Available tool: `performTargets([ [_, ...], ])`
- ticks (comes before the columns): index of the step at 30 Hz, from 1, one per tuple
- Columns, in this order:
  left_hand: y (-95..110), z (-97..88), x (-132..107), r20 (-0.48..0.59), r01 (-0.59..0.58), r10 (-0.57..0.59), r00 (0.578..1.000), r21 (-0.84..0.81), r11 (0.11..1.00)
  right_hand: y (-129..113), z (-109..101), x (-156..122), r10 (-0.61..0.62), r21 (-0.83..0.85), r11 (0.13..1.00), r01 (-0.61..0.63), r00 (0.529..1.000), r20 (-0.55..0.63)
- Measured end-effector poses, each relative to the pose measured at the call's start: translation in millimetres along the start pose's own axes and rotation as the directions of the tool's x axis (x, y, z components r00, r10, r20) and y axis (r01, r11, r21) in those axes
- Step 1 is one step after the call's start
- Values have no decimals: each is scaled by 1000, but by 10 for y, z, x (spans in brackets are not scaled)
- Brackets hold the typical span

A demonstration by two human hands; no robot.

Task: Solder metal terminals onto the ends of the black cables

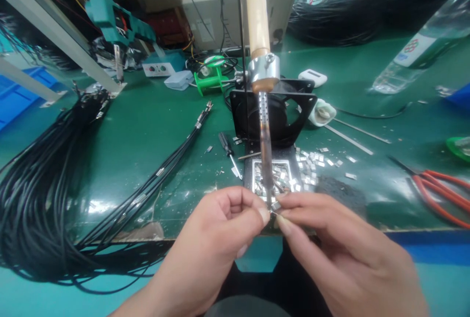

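A soldering iron (265,153) with a wooden handle stands upright, its tip pointing down between my hands. My left hand (229,226) is closed in a pinch just left of the tip; what its fingers hold is hidden. Thumb and forefinger of my right hand (330,243) grip a small silver metal connector (275,205) right by the tip. Thin bright strands show between the two hands. Behind the fingers, a white-rimmed tray (253,164) holds many small metal pieces, and more loose pieces (312,162) lie to its right.
Bundled black cables (40,184) hang over the bench edge at left, with a thinner bunch (172,158) beside them. A screwdriver (228,150) lies left of a black fan frame (242,116). Red-handled pliers (436,189) and a plastic bottle (407,57) are on the right.
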State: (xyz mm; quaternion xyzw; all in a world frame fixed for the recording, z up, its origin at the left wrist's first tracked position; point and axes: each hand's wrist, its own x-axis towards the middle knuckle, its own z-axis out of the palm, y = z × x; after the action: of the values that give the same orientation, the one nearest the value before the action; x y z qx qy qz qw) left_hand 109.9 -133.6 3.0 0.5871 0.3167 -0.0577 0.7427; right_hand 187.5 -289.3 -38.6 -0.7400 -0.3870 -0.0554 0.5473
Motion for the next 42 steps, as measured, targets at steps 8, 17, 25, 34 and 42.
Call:
performTargets([
  [8,-38,-20,-19,-24,22,-21,999,13,1000,5,5,-32,50,-26,998,-48,997,55],
  [17,-67,-3,-26,-10,14,-14,1000,16,1000,14,-7,-69,37,-11,999,-36,999,34],
  [25,-132,-25,-68,24,-19,18,1000,46,999,-59,-22,-37,214,115,969,-220,975,56],
  [34,-189,-9,-97,90,-18,13,996,55,998,-72,-61,-133,500,283,704,-652,737,455],
  [42,-199,13,-148,108,8,-14,994,53,999,-139,44,-140,529,227,806,-547,837,140],
])
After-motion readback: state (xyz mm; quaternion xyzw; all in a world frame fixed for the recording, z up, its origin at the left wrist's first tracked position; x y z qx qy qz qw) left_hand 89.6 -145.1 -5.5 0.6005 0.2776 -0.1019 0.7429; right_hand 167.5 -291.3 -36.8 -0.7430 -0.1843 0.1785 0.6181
